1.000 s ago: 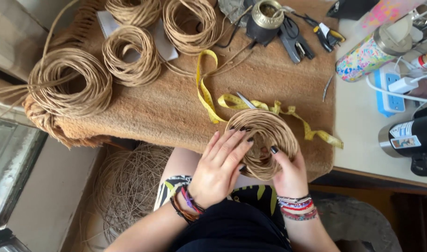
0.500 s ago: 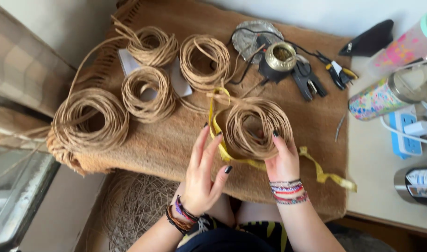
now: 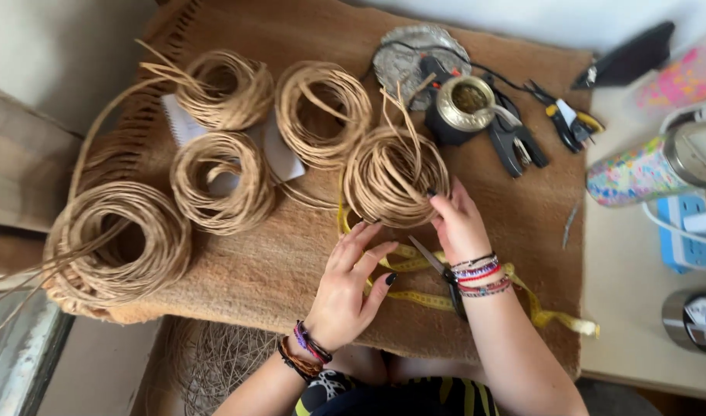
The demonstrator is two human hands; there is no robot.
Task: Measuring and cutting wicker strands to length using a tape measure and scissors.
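Tan fibre cord, wound into a flat coil (image 3: 395, 179), lies on a brown woven mat (image 3: 515, 223) spread over the counter (image 3: 638, 308), near the middle of the view. The right hand (image 3: 457, 223) meets this coil at its four o'clock edge: the grip is partly closed, fingertips pinching the outer strands, with loose cord ends sticking up at the coil's twelve o'clock. The left hand (image 3: 349, 289) hovers just beside the coil at its seven o'clock, fingers spread and slightly curled, holding nothing; whether a fingertip touches the lowest strands cannot be told. Both wrists carry stacked bead bracelets.

Under the hands a yellow tape measure (image 3: 542, 314) runs from the coil's eight o'clock off toward four o'clock, and scissors (image 3: 444, 277) lie across it beneath the right wrist.

Four more coils sit on the mat to the nine and ten o'clock side: a large coil (image 3: 122, 243) at the mat's far left edge, a mid coil (image 3: 223, 183), an upper-left coil (image 3: 226, 91) and an upper-centre coil (image 3: 322, 112), the last lying just beside the held one. At one o'clock from the held coil stand a brass-rimmed pot (image 3: 465, 104) and black pliers (image 3: 515, 142). A speckled tumbler (image 3: 650, 166) lies at three o'clock, off the mat.
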